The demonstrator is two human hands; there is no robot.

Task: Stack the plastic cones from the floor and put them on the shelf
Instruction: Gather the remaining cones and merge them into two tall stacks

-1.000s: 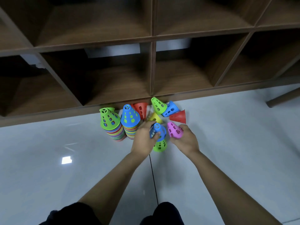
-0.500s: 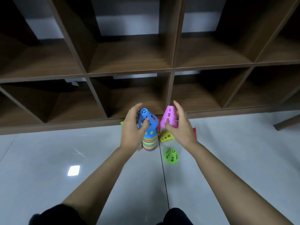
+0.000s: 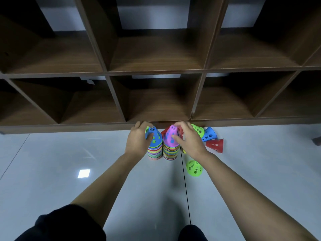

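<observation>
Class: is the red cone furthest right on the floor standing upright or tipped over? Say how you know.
Tipped over. The red cone lies on its side, wide rim facing right, narrow end pointing left.

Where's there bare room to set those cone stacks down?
Bare: the shelf cubby right behind the stacks, and the floor left of the left hand. Crowded: right of the right hand, where loose cones lie.

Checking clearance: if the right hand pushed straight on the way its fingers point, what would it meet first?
The pink cone atop the right stack; the right hand grips it. Behind that, probably the front edge of the shelf, though depth is unclear.
</observation>
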